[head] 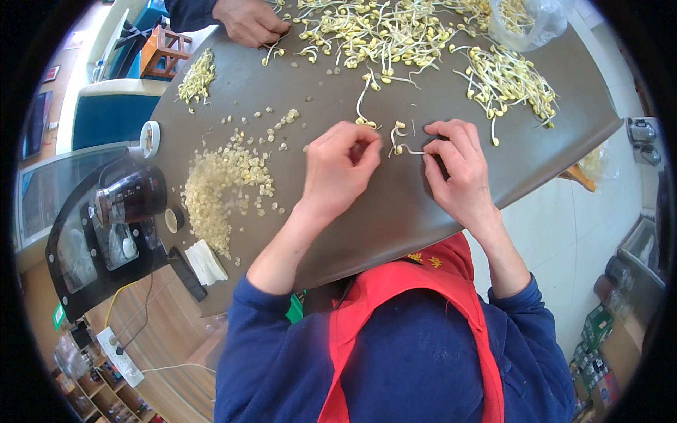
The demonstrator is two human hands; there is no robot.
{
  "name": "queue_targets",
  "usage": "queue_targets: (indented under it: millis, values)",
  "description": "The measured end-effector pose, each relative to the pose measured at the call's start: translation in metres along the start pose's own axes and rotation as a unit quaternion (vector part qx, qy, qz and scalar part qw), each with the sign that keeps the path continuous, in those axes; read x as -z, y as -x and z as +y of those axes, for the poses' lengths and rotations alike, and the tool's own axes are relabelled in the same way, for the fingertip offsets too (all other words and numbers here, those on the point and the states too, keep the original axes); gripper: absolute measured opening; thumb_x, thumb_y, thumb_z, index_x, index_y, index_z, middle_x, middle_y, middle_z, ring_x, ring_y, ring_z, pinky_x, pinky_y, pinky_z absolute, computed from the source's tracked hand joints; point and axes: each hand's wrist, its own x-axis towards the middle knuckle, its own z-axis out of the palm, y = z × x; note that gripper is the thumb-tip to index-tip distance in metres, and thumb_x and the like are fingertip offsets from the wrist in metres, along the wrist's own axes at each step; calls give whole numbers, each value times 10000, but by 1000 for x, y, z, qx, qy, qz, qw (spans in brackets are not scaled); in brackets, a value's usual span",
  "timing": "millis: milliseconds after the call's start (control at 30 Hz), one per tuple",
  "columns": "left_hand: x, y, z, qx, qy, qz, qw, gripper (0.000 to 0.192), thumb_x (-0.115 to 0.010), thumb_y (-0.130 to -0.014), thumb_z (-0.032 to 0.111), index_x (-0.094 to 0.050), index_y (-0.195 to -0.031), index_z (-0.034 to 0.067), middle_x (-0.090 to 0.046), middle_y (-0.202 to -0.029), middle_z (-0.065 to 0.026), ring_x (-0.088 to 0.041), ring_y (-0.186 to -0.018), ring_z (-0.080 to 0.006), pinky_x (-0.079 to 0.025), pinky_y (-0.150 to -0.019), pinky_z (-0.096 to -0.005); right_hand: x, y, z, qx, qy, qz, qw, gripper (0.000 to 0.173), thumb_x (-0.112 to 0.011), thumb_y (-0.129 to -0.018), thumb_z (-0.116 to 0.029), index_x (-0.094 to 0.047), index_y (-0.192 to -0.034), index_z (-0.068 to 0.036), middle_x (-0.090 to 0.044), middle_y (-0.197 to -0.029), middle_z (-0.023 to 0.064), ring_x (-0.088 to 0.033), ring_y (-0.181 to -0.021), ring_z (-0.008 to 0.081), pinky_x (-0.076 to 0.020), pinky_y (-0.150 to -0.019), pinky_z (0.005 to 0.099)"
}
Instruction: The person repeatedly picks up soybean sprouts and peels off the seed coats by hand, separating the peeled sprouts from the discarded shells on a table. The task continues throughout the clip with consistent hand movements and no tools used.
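My left hand (346, 164) is over the brown table, thumb and index finger curled together; whether something is between them is hidden. Just above it lies a bean sprout (362, 103) with a long white stem. My right hand (457, 161) pinches the stem end of a soybean sprout (408, 151) at its fingertips. Another curled sprout (396, 129) lies between the hands. A large heap of soybean sprouts (381, 37) spreads beyond them, with a smaller pile of sprouts (508, 82) to the right. Pale, loose seed skins (211, 180) are heaped to the left of my left hand.
Another person's hand (251, 24) touches sprouts at the table's far side. A clear plastic bag (534, 26) stands far right. Along the left edge are a small sprout pile (197, 79), a white round dish (150, 139), a small cup (174, 219), folded tissue (206, 263) and a glass kettle (132, 195).
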Motion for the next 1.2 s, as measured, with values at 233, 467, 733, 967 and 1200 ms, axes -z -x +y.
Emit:
queue_targets:
  millis: [233,467,733,967,1200]
  values:
    - [16,-13,3,-209,-280,67,935,166,-711,-833,-26,-750,-962,72,-652,-1056,-76,-608,-1049,-294,-549,-793,-410,-2,-2,0,-17,-61,25,998,225,-658,-764,139,-683,-962,34,-677,-1130,161,-635,-1023,349,-544,-851,415]
    - [-19,-40,7,-211,-306,-53,927,91,-767,-882,110,-772,-958,60,-670,-880,-73,-646,-899,-276,-547,-777,-402,9,4,1,-152,-110,81,979,244,-609,-826,147,-711,-1013,27,-708,-1136,127,-670,-947,255,-538,-714,323]
    - [-35,-24,3,-143,-139,-3,980,27,-734,-911,69,-727,-919,44,-658,-850,-69,-639,-694,-204,-514,-631,-345,4,3,4,-124,-84,70,986,238,-620,-824,138,-709,-1011,22,-707,-1127,124,-661,-994,272,-540,-755,344]
    - [-16,-12,5,-2,105,1,995,32,-670,-952,11,-702,-957,17,-613,-784,37,-484,-606,-21,-402,-558,-233,3,1,2,-113,-78,64,989,245,-627,-809,132,-701,-1015,22,-704,-1119,135,-655,-988,300,-541,-795,372]
    - [5,4,-1,127,158,21,979,56,-679,-982,35,-713,-995,-8,-655,-803,23,-547,-657,-39,-444,-579,-249,3,2,1,-73,-53,14,996,287,-679,-820,105,-691,-1096,28,-680,-1204,160,-661,-1074,309,-552,-875,370]
